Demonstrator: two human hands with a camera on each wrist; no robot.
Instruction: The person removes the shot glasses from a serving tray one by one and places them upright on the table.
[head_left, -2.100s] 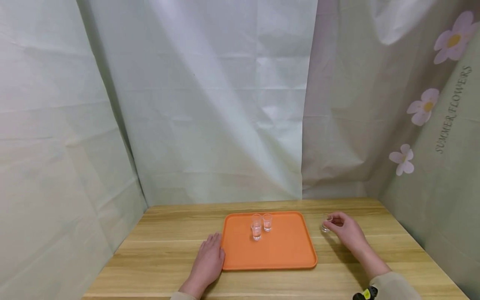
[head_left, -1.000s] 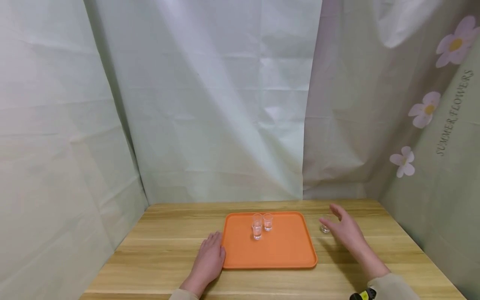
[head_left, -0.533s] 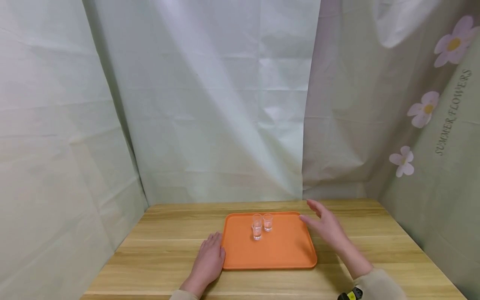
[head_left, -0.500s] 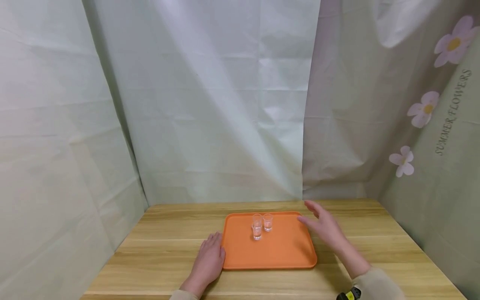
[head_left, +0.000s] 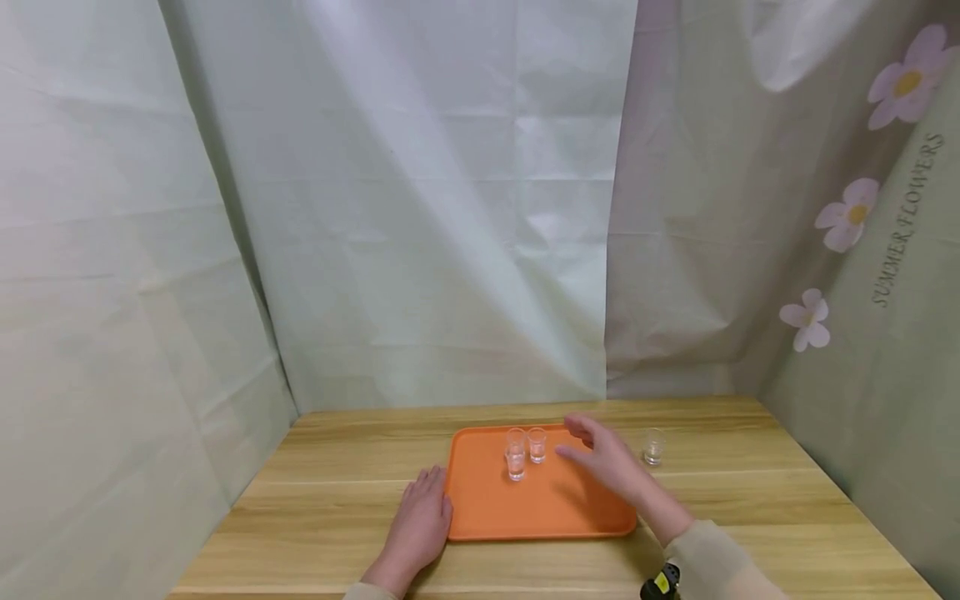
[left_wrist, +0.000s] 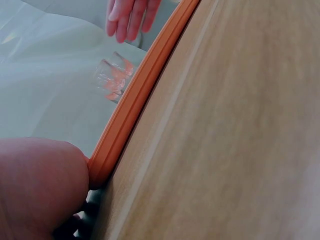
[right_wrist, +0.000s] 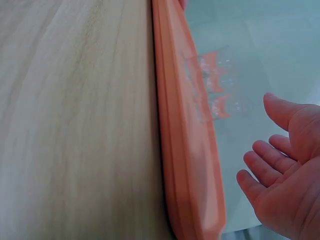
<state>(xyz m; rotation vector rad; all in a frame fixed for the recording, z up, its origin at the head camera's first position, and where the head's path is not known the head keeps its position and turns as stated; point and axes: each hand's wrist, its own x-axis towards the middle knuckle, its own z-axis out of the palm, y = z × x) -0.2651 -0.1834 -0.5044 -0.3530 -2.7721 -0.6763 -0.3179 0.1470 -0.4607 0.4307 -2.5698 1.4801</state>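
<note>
Small clear shot glasses stand close together on the orange tray (head_left: 540, 512), left of its middle; the front shot glass (head_left: 516, 468) partly overlaps one behind it, and a shot glass (head_left: 537, 447) stands to their right. My right hand (head_left: 603, 458) is over the tray's right part, fingers and thumb spread, nothing held, a short gap from that glass. Another shot glass (head_left: 653, 450) stands upright on the table, right of the tray. My left hand (head_left: 422, 518) lies with extended fingers against the tray's left edge.
The wooden table (head_left: 330, 500) bears the tray. Pale green curtains (head_left: 450, 250) close off the back and both sides, with printed flowers on the right. A black and yellow band (head_left: 662, 583) shows at my right wrist.
My right hand has let go of the shot glass right of the tray, then moved left over the tray with fingers spread. The left hand has stayed at the tray's edge.
</note>
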